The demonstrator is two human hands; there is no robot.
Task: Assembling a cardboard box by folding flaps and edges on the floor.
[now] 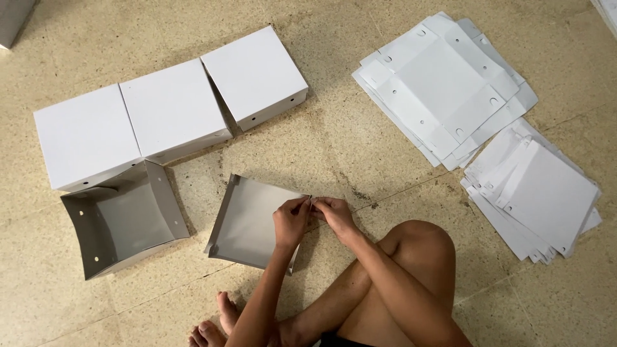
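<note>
I sit cross-legged on the floor with a half-folded grey cardboard tray [247, 222] in front of me. My left hand [290, 218] and my right hand [333, 212] meet at the tray's upper right corner and pinch the cardboard flaps there between the fingertips. The tray's left and far walls stand up; its right side is partly hidden by my left hand and forearm.
An open grey folded box [122, 218] lies left of the tray. Three closed white boxes [173, 106] stand in a row behind it. Two stacks of flat white cardboard blanks [443, 77] [540, 193] lie at the right. My knee [418, 244] rises by the tray.
</note>
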